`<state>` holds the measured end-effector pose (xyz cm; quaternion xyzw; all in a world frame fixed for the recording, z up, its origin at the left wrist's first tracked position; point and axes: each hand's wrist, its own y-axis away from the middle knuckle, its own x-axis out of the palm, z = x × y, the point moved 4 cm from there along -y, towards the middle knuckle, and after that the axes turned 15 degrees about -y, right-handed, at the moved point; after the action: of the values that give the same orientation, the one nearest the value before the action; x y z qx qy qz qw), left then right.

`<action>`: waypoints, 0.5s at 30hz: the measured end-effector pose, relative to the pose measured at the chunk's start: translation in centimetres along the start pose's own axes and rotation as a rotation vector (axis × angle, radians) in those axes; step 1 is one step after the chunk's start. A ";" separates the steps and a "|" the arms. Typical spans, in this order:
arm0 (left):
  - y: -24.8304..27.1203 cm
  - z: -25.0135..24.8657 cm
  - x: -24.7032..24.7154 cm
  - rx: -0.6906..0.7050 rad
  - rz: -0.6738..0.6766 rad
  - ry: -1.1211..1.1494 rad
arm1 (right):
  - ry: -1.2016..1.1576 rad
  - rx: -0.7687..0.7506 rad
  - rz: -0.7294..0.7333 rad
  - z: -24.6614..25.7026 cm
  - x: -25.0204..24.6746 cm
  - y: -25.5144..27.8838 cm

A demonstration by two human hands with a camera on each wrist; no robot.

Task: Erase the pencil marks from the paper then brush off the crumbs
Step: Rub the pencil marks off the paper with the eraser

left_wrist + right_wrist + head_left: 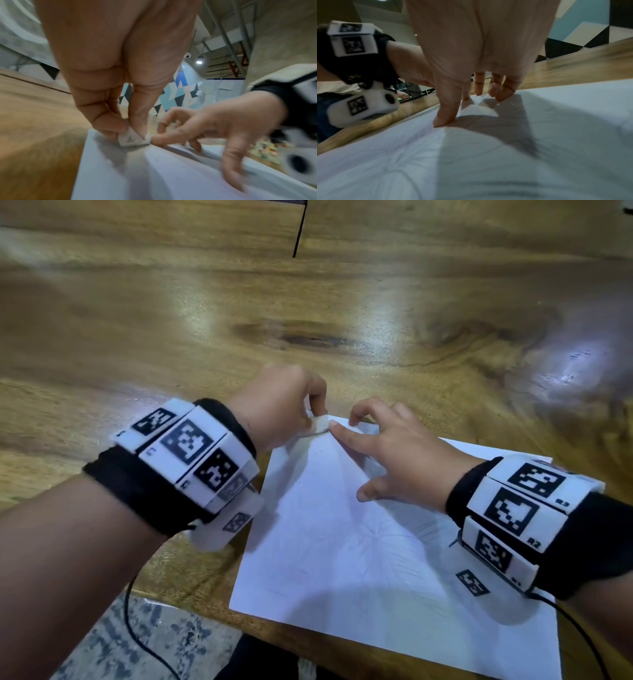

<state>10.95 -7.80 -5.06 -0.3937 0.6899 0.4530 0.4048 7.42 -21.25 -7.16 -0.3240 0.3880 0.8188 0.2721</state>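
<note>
A white sheet of paper lies on the wooden table, with faint pencil lines near its middle. My left hand pinches a small white eraser between thumb and fingers and holds it against the paper's far corner. The left wrist view shows the eraser pressed on the paper, which bulges up there. My right hand is spread on the paper just right of the eraser, fingertips pressing it down. In the right wrist view its fingertips rest on the sheet.
The table's near edge runs close under the paper, with speckled floor below it. A black cable hangs from my left wrist. Bare wood stretches beyond the hands.
</note>
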 end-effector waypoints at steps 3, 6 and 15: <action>2.5 0.0 1.3 0.067 0.040 -0.048 | 0.014 -0.006 0.002 0.0 0.0 0.0; 4.9 0.3 2.4 0.105 0.121 -0.045 | 0.009 -0.003 0.008 -0.1 0.0 0.0; 0.4 1.0 0.3 0.032 -0.015 -0.030 | 0.019 0.017 0.013 0.0 0.0 0.1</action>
<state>10.68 -6.76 -5.50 -0.3857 0.6879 0.4449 0.4245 7.32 -21.28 -7.13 -0.3270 0.3994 0.8142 0.2658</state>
